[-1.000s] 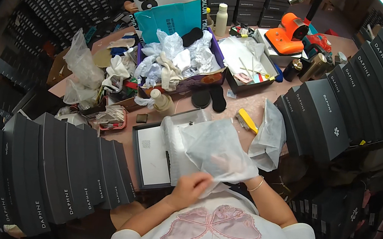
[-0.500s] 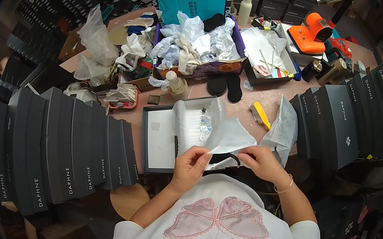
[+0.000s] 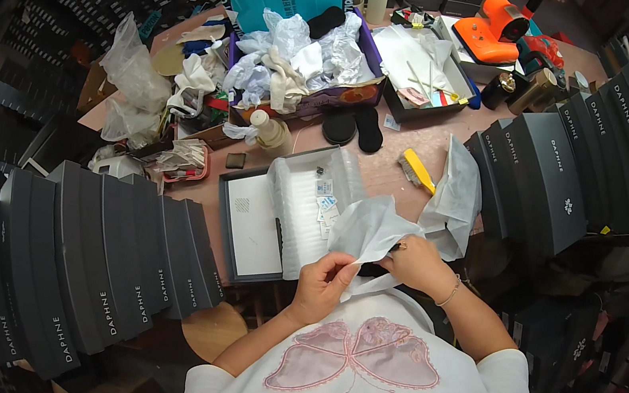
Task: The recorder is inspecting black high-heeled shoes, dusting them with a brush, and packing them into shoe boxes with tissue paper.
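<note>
A thin white translucent bag (image 3: pixel 368 224) hangs between my hands in front of my chest. My left hand (image 3: pixel 324 285) pinches the near edge of its mouth between thumb and fingers. Curled at the bag's right side, my right hand (image 3: pixel 419 264) grips a mostly hidden black item (image 3: pixel 375 270) at the opening; a dark bit also shows by its fingertips. Just beyond the left hand lies an open grey shoe box (image 3: pixel 250 224), its inside white. Clear bubble wrap (image 3: pixel 298 209) and small white-and-blue sachets (image 3: pixel 326 208) lie in it.
Grey shoe boxes stand in rows at left (image 3: pixel 94 246) and right (image 3: pixel 546 181). A yellow-handled brush (image 3: pixel 421 171) and another white bag (image 3: pixel 455 200) lie beyond my right hand. Farther back are a purple carton (image 3: pixel 303 106) of crumpled paper, a pale bottle (image 3: pixel 271 132) and an orange device (image 3: pixel 490 32).
My right hand has moved in closer to the left, its fingers now at the bag's mouth. The black curved edge seen beside it is now mostly covered. The whole view has shifted slightly.
</note>
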A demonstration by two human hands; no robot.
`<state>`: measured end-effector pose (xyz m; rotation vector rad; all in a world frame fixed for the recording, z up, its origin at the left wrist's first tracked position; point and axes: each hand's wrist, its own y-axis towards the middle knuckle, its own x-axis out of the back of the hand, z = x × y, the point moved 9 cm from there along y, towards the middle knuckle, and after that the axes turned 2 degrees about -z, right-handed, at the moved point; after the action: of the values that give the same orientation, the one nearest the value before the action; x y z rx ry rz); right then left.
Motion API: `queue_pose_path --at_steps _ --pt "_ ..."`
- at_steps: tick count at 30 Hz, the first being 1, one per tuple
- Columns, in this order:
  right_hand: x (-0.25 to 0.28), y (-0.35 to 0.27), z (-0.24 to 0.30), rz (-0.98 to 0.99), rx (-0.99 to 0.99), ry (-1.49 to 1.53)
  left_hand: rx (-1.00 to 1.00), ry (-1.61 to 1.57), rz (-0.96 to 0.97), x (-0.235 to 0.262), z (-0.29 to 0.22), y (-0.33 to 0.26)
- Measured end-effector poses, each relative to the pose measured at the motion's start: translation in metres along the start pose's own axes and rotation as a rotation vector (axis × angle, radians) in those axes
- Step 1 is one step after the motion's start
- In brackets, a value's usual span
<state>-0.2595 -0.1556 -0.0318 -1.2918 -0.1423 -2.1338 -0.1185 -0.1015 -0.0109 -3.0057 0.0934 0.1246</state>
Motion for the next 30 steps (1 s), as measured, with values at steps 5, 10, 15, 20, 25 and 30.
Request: queue_pose_path --at_steps 5,10,15,20,25,30 --pt "0.028 -0.011 0.009 -0.025 -0.057 -0.146 -0.014 -0.095 -0.083 0.003 -0.006 0.008" --pt "0.102 -0.031 0.015 -0.379 -0.046 -0.034 -0.042 -0.196 -0.070 -0.001 -0.010 0.011" --pt "0.146 -0.027 0.037 -0.871 0.128 -0.358 -0.009 -0.226 -0.083 0.000 -0.017 0.026" --pt "0.081 0.004 -0.044 -0.374 -0.055 0.390 0.027 -0.084 0.084 0.004 -0.001 0.022" --pt "0.097 0.016 0.076 -0.115 0.318 0.585 0.776 -0.975 0.046 0.011 0.085 -0.003" --pt "0.053 -0.019 0.062 0.357 0.153 0.891 0.627 -0.742 -0.068 -0.010 0.072 0.022"
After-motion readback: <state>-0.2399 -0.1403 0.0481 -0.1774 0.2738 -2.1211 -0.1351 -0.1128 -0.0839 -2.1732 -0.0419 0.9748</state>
